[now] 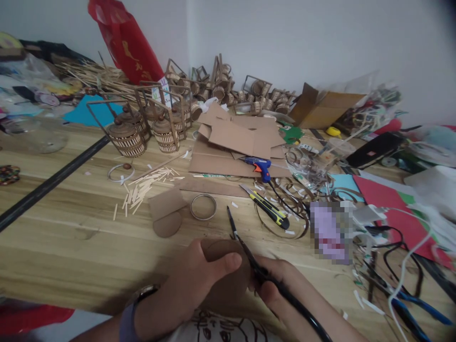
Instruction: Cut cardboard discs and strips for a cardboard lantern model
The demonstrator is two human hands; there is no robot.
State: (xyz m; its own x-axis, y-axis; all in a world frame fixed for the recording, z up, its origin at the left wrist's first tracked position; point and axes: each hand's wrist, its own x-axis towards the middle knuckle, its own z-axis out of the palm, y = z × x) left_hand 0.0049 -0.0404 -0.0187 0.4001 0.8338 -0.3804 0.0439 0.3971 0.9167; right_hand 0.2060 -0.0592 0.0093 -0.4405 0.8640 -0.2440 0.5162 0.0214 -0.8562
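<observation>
My left hand [194,273] is closed on a piece of brown cardboard [228,280], thumb on top, low in the middle of the head view. Black-handled scissors [261,273] are in my right hand [285,289], their blades pointing up and away, right beside the cardboard's edge. Part of a curved line shows on the cardboard. Just beyond my hands lie a cut cardboard piece with a rounded end [167,221] and a thin ring [203,207]. A yellow and black utility knife [269,209] rests farther to the right.
Small wooden sticks [142,190] lie scattered at left of centre. Behind them stand lidded miniature baskets with tall handles [126,135]. A blue glue gun [260,167] sits on stacked cardboard [235,137]. Blue-handled pliers [402,304], cables and red paper [384,204] crowd the right side.
</observation>
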